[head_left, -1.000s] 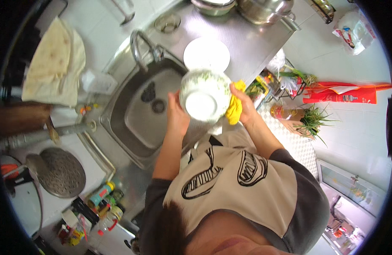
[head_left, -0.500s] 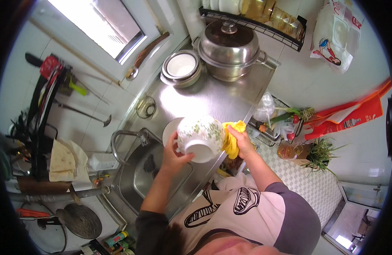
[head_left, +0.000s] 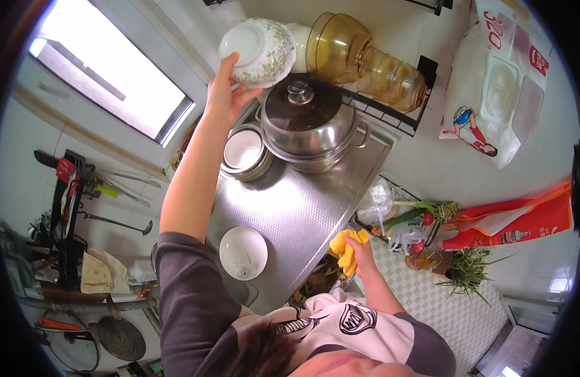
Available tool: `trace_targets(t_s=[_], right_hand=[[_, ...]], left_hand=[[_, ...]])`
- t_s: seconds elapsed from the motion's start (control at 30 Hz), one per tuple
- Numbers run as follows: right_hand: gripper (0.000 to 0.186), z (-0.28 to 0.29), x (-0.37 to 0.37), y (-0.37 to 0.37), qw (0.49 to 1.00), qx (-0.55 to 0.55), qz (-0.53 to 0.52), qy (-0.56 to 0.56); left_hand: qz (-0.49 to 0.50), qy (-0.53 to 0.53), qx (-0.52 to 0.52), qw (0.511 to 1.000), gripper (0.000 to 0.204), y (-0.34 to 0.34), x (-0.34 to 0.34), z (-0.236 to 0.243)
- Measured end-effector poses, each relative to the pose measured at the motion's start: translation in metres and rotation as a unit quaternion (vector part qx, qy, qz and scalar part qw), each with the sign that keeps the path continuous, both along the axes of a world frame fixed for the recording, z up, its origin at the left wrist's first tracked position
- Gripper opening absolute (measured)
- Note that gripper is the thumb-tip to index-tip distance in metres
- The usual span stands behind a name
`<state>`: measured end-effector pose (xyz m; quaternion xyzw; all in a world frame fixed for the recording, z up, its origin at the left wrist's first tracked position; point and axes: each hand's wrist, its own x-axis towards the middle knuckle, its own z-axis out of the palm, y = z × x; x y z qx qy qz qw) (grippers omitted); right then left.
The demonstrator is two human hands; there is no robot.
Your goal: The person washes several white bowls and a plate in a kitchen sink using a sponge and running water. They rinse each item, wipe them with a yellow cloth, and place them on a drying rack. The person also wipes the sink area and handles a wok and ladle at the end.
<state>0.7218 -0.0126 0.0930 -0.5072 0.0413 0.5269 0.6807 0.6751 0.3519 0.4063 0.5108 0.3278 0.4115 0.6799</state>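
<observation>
My left hand (head_left: 224, 94) is raised at arm's length, gripping a white bowl (head_left: 258, 53) with a green leaf pattern. The bowl is tilted with its base toward me, by the left end of the black wall rack (head_left: 390, 113). Against it on the rack is some white dishware, partly hidden, and to the right stand amber glass bowls (head_left: 340, 47). Low on the right, my right hand (head_left: 365, 257) clutches a bunched yellow cloth (head_left: 348, 250) beside the counter's edge. On the metal counter (head_left: 296, 213) lies a white dish (head_left: 243, 242) with a floral print.
A lidded steel pot (head_left: 312, 141) stands below the rack, next to stacked bowls (head_left: 243, 151). Utensils hang on the left wall, among them a ladle (head_left: 120, 221). A vegetable basket (head_left: 400, 242) sits right of the counter. A large wipes pack (head_left: 500, 81) hangs upper right.
My left hand has carried the bowl up and away from above the sink to the rack. My right hand has dropped lower with the cloth, apart from the bowl. The view has shifted.
</observation>
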Motion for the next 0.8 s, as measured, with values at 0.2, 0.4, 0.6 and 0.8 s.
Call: trace_targets(t_s=[0.2, 0.4, 0.6, 0.8], right_hand=[[0.025, -0.021, 0.018, -0.005, 0.998, -0.027, -0.027, 0.04], [0.03, -0.021, 0.022, -0.001, 0.997, -0.033, -0.029, 0.056], [0.031, -0.023, 0.021, 0.007, 0.998, -0.014, -0.031, 0.054], [0.026, -0.021, 0.022, 0.004, 0.999, -0.028, -0.027, 0.021]], left_hand=[[-0.014, 0.039, -0.015, 0.999, 0.079, 0.027, 0.055, 0.01], [-0.01, 0.127, 0.025, 0.992, 0.074, 0.027, 0.09, 0.014], [-0.019, 0.283, 0.109, 0.953, 0.072, 0.033, 0.111, 0.015], [0.003, 0.382, 0.205, 0.901, 0.074, 0.027, 0.118, 0.009]])
